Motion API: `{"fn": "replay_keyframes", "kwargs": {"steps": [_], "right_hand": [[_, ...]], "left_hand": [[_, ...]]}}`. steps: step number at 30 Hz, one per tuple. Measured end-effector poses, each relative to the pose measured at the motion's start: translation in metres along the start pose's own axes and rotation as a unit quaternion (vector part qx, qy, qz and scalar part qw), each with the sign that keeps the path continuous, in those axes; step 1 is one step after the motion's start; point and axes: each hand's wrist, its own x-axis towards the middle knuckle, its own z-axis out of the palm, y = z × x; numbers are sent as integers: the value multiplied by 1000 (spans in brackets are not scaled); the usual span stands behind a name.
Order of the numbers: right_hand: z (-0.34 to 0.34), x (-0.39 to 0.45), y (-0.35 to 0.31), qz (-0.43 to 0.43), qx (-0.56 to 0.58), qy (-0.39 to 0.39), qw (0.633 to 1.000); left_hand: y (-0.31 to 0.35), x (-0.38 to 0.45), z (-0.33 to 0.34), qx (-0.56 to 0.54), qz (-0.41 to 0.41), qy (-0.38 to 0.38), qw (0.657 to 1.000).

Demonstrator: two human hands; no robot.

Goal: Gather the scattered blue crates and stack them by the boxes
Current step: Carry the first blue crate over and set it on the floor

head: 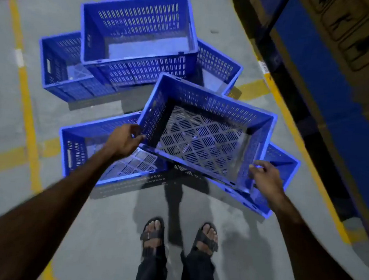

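Note:
Several blue slatted plastic crates lie on the grey floor in front of me. The nearest top crate (204, 128) sits tilted across two lower crates, one on the left (79, 144) and one on the right (285, 167). My left hand (125, 140) grips this top crate at its near-left corner. My right hand (264, 175) is at its near-right corner with fingers spread, touching or just off the rim. Farther away another crate (139, 32) rests on top of two more, at left (57, 63) and right (220, 63).
Cardboard boxes (353, 33) on dark shelving with blue panels run along the right side. Yellow lines (25, 96) mark the floor at left and right. My feet in sandals (180, 236) stand just behind the crates.

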Motion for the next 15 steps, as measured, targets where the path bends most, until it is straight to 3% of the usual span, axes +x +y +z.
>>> {"fn": "replay_keyframes", "kwargs": {"steps": [4,10,15], "right_hand": [[11,30,16,-20,15,67,997],[27,68,35,-23,9,138,990],[26,91,32,-14,-22,147,989]], "left_hand": [[-11,40,17,5,-17,7,1000],[-29,78,31,58,23,42,997],[-35,101,35,57,-3,20,998]]}}
